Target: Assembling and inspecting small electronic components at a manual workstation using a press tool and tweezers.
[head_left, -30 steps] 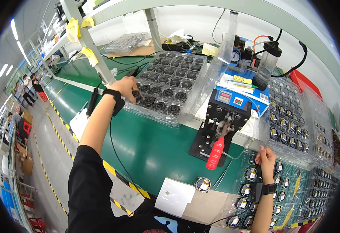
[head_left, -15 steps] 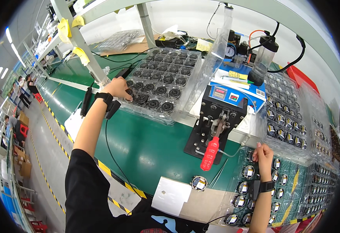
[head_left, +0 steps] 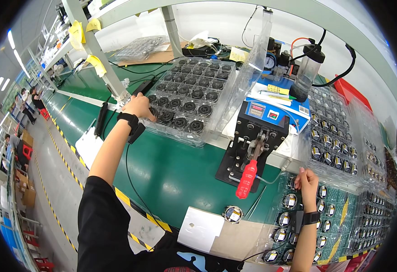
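At the left front corner of a clear plastic tray, my left hand is closed around a black round part at the end of the front row. My fingers partly cover this part, so I cannot tell whether it is lifted from its pocket. My right hand hovers over or rests on another clear tray of round parts with white labels. Its fingers are curled together, and anything inside them is hidden. One similar labelled round part lies alone on the bench beside a white sheet.
Between the trays stands a press with a red handle and a blue control box. Tweezers lie in front of it. More filled trays sit at the right. A shelf post rises beyond my left hand.
My left hand has shifted slightly to the right and its fingers have moved a little at the tray corner. My right hand looks unmoved.
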Action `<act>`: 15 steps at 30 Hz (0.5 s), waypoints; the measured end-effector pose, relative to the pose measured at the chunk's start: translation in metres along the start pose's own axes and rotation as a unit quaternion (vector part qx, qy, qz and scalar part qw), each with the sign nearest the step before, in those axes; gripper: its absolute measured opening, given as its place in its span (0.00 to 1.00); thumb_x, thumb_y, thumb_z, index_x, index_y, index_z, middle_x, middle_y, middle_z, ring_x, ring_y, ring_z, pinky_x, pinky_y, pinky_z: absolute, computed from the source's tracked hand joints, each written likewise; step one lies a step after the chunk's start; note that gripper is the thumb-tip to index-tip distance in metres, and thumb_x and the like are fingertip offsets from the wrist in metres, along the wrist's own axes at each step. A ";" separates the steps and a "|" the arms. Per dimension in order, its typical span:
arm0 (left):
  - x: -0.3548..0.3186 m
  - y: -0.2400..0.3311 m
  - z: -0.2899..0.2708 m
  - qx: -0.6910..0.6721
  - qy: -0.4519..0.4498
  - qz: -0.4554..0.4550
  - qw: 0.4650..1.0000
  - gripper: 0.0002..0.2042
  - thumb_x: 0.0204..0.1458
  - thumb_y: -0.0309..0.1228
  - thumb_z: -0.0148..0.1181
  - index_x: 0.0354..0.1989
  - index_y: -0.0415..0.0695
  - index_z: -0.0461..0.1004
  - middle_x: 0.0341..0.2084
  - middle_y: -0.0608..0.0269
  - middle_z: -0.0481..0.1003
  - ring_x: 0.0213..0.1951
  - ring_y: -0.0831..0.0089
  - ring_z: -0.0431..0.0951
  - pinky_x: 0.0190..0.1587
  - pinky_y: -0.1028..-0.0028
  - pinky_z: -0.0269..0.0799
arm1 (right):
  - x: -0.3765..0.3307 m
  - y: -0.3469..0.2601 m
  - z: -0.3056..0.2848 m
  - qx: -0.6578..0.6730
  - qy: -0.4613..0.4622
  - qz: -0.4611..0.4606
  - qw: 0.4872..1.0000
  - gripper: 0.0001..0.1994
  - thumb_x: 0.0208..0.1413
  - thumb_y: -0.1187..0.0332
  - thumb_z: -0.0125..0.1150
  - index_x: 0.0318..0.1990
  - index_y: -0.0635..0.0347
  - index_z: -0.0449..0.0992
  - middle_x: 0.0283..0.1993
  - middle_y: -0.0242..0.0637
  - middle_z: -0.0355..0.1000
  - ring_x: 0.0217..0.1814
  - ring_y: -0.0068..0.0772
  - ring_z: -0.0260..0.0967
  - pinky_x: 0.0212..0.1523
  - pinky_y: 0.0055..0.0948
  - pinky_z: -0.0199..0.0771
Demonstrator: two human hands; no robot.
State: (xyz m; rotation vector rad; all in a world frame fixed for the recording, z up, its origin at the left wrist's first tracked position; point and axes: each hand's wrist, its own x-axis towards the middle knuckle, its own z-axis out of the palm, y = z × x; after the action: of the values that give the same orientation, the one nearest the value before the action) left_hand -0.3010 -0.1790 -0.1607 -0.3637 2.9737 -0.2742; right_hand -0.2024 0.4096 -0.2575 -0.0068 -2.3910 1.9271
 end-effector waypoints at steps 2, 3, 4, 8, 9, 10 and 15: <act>0.003 -0.007 0.005 -0.018 0.027 0.023 0.999 0.29 0.21 0.48 0.73 0.31 0.37 0.78 0.42 0.50 0.70 0.51 0.53 0.66 0.51 0.61 0.68 | 0.000 0.000 0.001 0.004 -0.003 -0.002 1.000 0.18 0.62 0.60 0.50 0.20 0.55 0.67 0.16 0.26 0.65 0.13 0.13 0.58 0.15 0.13 0.55; 0.002 -0.006 0.005 -0.028 0.040 0.037 0.998 0.27 0.21 0.48 0.72 0.27 0.36 0.79 0.39 0.50 0.73 0.49 0.55 0.68 0.51 0.61 0.66 | 0.000 0.000 0.000 0.005 -0.002 -0.002 1.000 0.18 0.62 0.60 0.50 0.20 0.55 0.67 0.16 0.26 0.65 0.13 0.13 0.58 0.15 0.13 0.55; 0.001 -0.006 0.004 -0.028 0.041 0.039 0.998 0.27 0.21 0.48 0.72 0.27 0.36 0.79 0.39 0.50 0.73 0.49 0.55 0.68 0.51 0.61 0.66 | 0.000 0.001 0.000 0.006 -0.001 -0.003 1.000 0.18 0.62 0.60 0.51 0.20 0.56 0.67 0.16 0.26 0.65 0.13 0.13 0.58 0.15 0.13 0.55; -0.004 -0.005 -0.003 -0.078 0.002 0.069 0.995 0.32 0.20 0.46 0.74 0.38 0.39 0.78 0.51 0.50 0.64 0.55 0.49 0.61 0.53 0.61 0.68 | 0.001 0.001 0.000 0.008 -0.002 -0.007 1.000 0.18 0.62 0.60 0.51 0.20 0.56 0.68 0.16 0.26 0.65 0.13 0.13 0.58 0.15 0.13 0.55; -0.005 -0.007 -0.003 -0.075 0.012 0.068 0.995 0.31 0.20 0.46 0.74 0.37 0.40 0.79 0.51 0.52 0.64 0.55 0.50 0.61 0.53 0.61 0.68 | 0.001 0.000 0.000 0.009 -0.007 -0.008 1.000 0.18 0.62 0.60 0.51 0.20 0.56 0.68 0.16 0.26 0.65 0.13 0.13 0.58 0.15 0.13 0.55; -0.007 -0.009 -0.002 -0.073 0.023 0.066 0.995 0.30 0.20 0.46 0.74 0.36 0.40 0.79 0.51 0.53 0.65 0.55 0.50 0.62 0.53 0.61 0.68 | 0.000 -0.001 0.001 0.011 -0.006 -0.009 1.000 0.18 0.62 0.60 0.51 0.20 0.56 0.68 0.16 0.26 0.65 0.13 0.13 0.58 0.15 0.13 0.55; -0.031 0.015 -0.014 -0.056 0.077 0.029 0.995 0.26 0.21 0.45 0.73 0.32 0.44 0.80 0.53 0.61 0.64 0.57 0.56 0.61 0.52 0.52 0.65 | -0.002 -0.001 -0.001 0.009 -0.008 -0.004 1.000 0.18 0.62 0.62 0.52 0.19 0.57 0.67 0.17 0.27 0.67 0.15 0.14 0.59 0.16 0.14 0.56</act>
State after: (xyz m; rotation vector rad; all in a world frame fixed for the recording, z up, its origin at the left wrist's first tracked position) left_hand -0.2768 -0.1549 -0.1463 -0.2785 3.1546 -0.1365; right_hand -0.2004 0.4103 -0.2559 0.0196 -2.3797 1.9508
